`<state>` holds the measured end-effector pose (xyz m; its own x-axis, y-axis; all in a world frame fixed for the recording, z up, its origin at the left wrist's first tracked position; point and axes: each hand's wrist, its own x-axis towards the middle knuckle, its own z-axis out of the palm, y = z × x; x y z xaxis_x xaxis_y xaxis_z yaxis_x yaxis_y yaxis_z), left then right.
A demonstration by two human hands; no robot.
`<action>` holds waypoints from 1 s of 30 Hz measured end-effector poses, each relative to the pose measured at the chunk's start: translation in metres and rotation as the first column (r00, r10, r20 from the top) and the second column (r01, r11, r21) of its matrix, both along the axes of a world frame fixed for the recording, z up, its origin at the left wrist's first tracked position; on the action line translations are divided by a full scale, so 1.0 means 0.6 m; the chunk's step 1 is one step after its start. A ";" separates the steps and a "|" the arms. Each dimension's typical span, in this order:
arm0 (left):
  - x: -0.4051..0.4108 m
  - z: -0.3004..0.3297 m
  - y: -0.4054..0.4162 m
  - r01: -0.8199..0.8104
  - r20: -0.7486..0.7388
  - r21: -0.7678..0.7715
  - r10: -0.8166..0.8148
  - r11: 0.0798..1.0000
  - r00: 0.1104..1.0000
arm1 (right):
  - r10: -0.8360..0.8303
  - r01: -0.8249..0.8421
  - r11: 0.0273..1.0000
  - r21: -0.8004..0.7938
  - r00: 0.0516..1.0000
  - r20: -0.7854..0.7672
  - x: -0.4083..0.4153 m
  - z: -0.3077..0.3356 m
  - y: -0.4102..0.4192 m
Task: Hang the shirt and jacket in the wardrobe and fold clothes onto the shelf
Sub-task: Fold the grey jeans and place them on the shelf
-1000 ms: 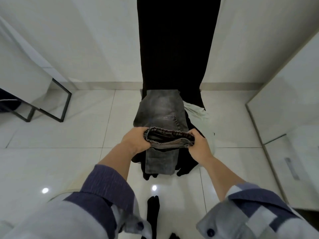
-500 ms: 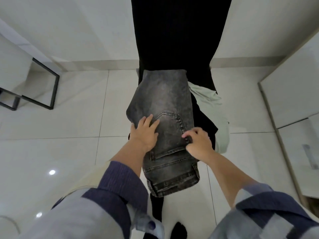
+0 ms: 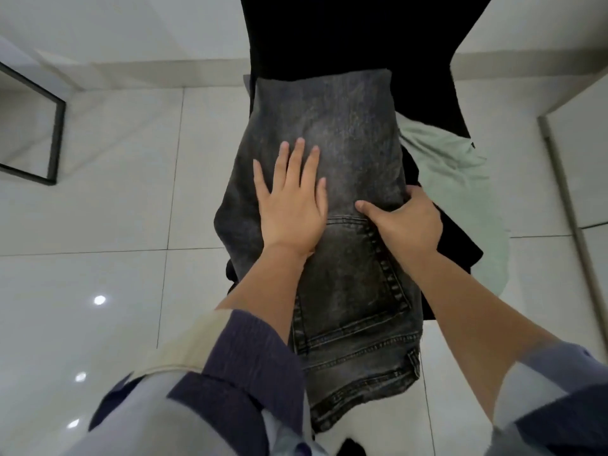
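- The left hand (image 3: pixel 292 205) lies flat and spread, palm down on the grey jeans (image 3: pixel 332 199), gripping nothing.
- The right hand (image 3: pixel 406 225) is curled over the jeans' right edge, thumb on top and fingers tucked out of sight beneath, pinching the denim.
- The jeans lie lengthwise over a dark surface (image 3: pixel 457 245), waistband toward the person and overhanging the near end.
- Risk: that overhanging waistband is heavy; if both hands let go, it could drag the jeans onto the floor.
- Risk: pulling the right edge could also shift the pale green garment (image 3: pixel 460 172) and a black cloth beside it.
- Around: glossy white floor tiles (image 3: pixel 98 225), a black-framed mirror (image 3: pixel 56 143) at left, white panels at right.
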<state>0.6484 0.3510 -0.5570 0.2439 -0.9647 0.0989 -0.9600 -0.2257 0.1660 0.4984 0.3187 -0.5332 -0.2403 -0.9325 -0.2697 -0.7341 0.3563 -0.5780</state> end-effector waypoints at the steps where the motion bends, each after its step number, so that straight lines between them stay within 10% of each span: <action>1: 0.000 -0.003 0.000 -0.005 -0.009 -0.013 0.005 1.000 1.000 | -0.011 0.010 0.999 0.034 0.999 0.035 -0.001 -0.001 -0.004; 12: -0.002 0.004 0.053 -0.013 -0.007 0.062 0.014 0.998 1.000 | -0.108 -0.001 0.960 0.280 0.922 0.372 -0.013 0.022 -0.008; 18: -0.009 0.007 0.116 -0.278 -0.009 0.176 0.284 0.944 0.959 | -0.189 -0.030 0.910 0.414 0.859 0.476 -0.022 0.025 0.020; 26: -0.013 0.019 0.178 -0.628 -0.526 0.353 0.702 0.694 0.480 | -0.127 -0.052 0.944 0.327 0.854 0.504 -0.029 0.000 0.046; 30: -0.021 0.026 0.193 -0.645 -0.523 0.342 0.708 0.684 0.474 | -0.093 -0.032 0.965 0.260 0.886 0.454 -0.026 -0.007 0.075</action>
